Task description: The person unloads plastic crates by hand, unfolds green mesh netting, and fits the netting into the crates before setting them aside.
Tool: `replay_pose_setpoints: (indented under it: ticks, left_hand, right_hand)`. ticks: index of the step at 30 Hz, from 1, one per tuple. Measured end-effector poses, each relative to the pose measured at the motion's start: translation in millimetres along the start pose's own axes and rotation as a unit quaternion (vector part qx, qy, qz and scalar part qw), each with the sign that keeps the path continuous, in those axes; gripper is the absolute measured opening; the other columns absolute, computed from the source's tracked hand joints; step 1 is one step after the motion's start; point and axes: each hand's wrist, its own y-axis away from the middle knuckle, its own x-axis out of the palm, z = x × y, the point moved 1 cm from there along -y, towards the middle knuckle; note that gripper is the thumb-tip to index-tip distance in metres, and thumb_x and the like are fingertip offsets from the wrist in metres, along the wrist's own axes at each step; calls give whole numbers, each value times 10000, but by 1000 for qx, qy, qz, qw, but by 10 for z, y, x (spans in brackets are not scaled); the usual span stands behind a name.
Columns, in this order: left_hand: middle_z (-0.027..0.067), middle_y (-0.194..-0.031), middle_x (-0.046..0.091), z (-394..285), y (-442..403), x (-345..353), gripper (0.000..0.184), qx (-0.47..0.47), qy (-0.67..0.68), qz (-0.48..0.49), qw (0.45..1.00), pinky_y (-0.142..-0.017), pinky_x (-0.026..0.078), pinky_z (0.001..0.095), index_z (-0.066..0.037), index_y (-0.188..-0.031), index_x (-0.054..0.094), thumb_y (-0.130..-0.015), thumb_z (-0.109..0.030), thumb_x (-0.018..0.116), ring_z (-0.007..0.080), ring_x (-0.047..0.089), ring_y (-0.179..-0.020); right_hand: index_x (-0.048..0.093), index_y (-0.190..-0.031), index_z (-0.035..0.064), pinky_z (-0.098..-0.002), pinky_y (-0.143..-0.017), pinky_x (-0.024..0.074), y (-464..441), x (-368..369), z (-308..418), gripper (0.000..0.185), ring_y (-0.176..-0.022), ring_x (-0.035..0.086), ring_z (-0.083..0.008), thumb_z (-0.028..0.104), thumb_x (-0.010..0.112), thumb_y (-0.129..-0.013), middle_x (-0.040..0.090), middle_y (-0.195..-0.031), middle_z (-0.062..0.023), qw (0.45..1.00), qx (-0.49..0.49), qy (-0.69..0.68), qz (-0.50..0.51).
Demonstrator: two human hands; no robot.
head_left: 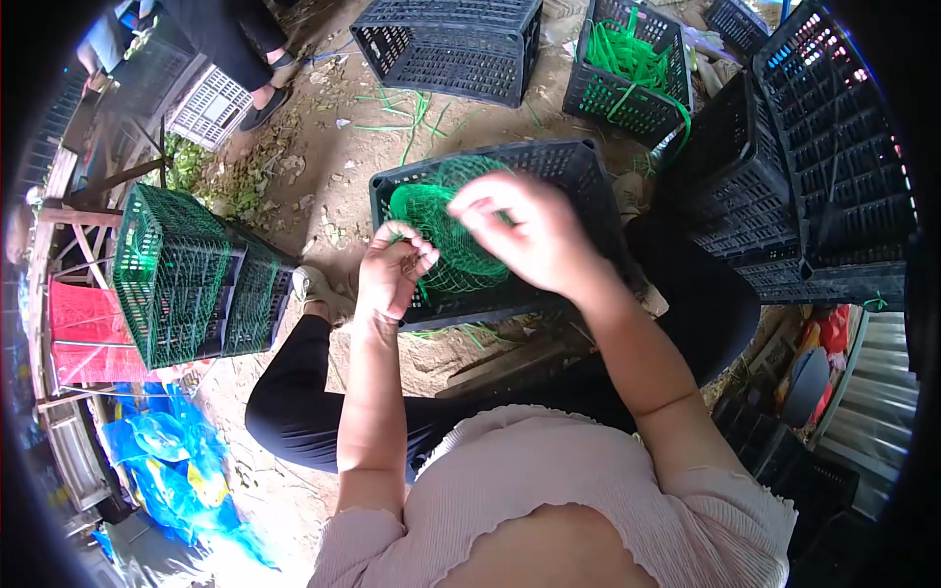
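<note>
In front of me a black plastic crate (392, 314) lies between my legs, with green netting (456, 260) in a round, basket-like form inside it. At the netting's left edge my left hand (387, 274) is closed, thumb and fingers pinched on a bit of the mesh. My right hand (520, 230) hovers over the netting, its fingers partly curled and smeared by motion. Whether it holds a strand cannot be made out. It covers the right part of the netting.
Another black crate (451, 49) lies ahead, beside one filled with green strips (627, 54). Stacked black crates (725, 176) stand at right; a green-netted crate (186, 274) is at left. Blue plastic sheeting (167, 461) lies lower left. Another person's legs (235, 39) show at upper left.
</note>
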Motion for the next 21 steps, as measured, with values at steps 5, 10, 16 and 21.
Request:
replay_pose_setpoints:
  ticks: [5,10,16,21]
  left_hand:
    - [42,-687,489,-15,109,58,131,10,169,57,984,-656,476,316,-48,-745,501,-724,48,414,137,503,-652]
    - [3,-581,369,-218,136,-347,50,-5,280,3,960,-334,201,183,-64,-708,485,-713,-75,437,79,262,-427]
    - [-85,-473,290,-255,183,-552,191,5,-178,-303,936,-366,188,213,-138,-636,475,-780,-264,471,35,229,-398]
    - [-37,-573,447,135,305,-760,277,9,-594,5,804,-522,342,220,-1,-744,565,-815,-268,549,54,379,-578]
  right_hand:
    - [483,-987,48,-367,-787,417,257,499,-1383,292,-939,508,-277,82,572,-711,500,-1018,-157,943,148,223,200]
    - [173,-1308,157,-543,-882,301,599,91,-1449,950,-1209,240,-331,237,745,-554,201,-1334,-133,801,254,484,243]
    - [197,-1286,85,-377,-799,401,712,-854,-1550,974,-962,510,-299,305,765,-526,521,-1051,-153,869,326,339,-153]
    - [452,-1135,11,-392,-853,355,766,-1457,-1779,730,-991,492,-298,444,688,-598,506,-1094,-164,792,432,264,-341]
